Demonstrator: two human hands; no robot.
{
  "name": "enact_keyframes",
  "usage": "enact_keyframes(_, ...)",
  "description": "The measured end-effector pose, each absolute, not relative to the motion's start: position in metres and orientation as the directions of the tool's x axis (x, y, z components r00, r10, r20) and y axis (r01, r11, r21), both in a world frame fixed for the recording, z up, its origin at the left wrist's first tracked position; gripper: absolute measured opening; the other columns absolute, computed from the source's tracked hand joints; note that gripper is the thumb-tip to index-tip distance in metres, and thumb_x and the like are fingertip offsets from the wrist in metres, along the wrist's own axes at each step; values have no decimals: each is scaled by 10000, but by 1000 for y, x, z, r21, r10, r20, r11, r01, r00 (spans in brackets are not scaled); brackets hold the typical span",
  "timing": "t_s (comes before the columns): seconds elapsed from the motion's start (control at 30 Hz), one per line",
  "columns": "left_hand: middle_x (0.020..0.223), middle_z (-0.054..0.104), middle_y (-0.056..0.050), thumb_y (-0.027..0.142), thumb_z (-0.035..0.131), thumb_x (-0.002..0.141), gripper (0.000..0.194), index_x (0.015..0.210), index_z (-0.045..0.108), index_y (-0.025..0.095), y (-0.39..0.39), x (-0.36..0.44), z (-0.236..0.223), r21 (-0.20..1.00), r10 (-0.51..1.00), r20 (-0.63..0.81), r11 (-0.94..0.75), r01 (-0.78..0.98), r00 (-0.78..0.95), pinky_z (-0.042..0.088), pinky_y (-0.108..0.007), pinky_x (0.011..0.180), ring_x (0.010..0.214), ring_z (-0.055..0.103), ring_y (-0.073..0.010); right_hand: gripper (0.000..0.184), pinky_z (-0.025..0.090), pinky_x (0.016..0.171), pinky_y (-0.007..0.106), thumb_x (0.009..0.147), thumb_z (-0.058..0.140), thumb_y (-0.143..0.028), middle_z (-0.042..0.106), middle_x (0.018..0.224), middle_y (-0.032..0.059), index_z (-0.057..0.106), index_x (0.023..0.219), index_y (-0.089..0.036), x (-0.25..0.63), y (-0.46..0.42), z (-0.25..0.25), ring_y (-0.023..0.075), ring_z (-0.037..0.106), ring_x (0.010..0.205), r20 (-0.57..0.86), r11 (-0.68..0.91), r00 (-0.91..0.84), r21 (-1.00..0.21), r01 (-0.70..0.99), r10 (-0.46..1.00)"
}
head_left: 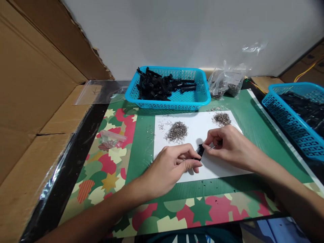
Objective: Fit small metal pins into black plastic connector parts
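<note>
My left hand (178, 160) pinches a small black plastic part (200, 150) above the white sheet of paper (162, 148). Close against that part's upper end is my right hand (225, 145), its fingers closed around a thin metal tool (214, 147) whose exact kind I cannot make out. A pile of tiny bent metal pieces (178, 131) lies on the sheet beyond my left hand. Another pile of small metal pieces (221, 118) sits at the sheet's far right, just past my right knuckles.
A blue basket (167, 104) with black plastic parts stands at the back; a second blue basket (291, 121) is on the right. Plastic bags of metal pieces (227, 86) rest by the wall. Cardboard (32, 84) walls the left side. A small zip bag (112, 138) lies on the patterned mat.
</note>
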State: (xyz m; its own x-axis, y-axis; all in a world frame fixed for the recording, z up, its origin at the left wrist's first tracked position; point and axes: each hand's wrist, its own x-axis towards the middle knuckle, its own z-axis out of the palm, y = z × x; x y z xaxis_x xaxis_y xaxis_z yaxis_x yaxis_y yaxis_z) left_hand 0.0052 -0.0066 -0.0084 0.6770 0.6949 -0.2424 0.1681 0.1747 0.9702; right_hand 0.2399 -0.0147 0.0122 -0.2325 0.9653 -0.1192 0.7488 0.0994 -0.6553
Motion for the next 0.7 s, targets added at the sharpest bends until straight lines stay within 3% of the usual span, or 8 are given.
enact_keyframes(0.17, 828, 787, -18, 225, 700, 977, 72, 929, 732, 182, -7, 5, -8, 967, 695, -254, 164, 196, 673, 568, -267, 762, 802, 741, -154, 164, 303, 528, 282, 820, 697, -191, 543, 564, -19, 694, 656, -183, 244, -14, 10, 114, 436, 545, -134, 96, -264, -703, 704, 955)
enact_keyframes(0.37, 867, 793, -23, 254, 693, 995, 83, 949, 720, 190, -7, 3, -8, 965, 679, -258, 143, 221, 687, 573, -284, 798, 853, 756, -168, 280, 273, 528, 295, 971, 685, -413, 571, 611, -13, 815, 870, -187, 260, -9, 14, 126, 423, 573, -244, 35, -338, -764, 645, 909)
enact_keyframes(0.53, 869, 781, -15, 261, 680, 1008, 81, 967, 706, 197, -8, 2, -8, 963, 671, -255, 107, 249, 697, 570, -293, 808, 853, 741, -165, 414, 348, 608, 317, 1045, 603, -510, 625, 722, 33, 815, 902, -185, 266, -7, 13, 165, 506, 680, -26, 47, -117, -818, 573, 993)
enact_keyframes(0.6, 872, 780, -15, 282, 681, 1014, 97, 971, 706, 199, -8, 2, -7, 961, 672, -249, 84, 262, 698, 570, -300, 811, 852, 737, -167, 459, 413, 694, 334, 1084, 531, -511, 622, 743, 48, 817, 935, -184, 267, -6, 9, 191, 554, 745, 72, 81, -38, -873, 481, 997)
enact_keyframes(0.7, 880, 776, -8, 306, 676, 1025, 107, 999, 709, 207, -8, 1, -7, 963, 680, -235, 66, 261, 694, 569, -303, 808, 860, 736, -170, 467, 468, 815, 349, 1107, 479, -500, 684, 939, 82, 823, 1009, -201, 268, -4, 2, 218, 609, 902, 157, 157, -28, -934, 321, 987)
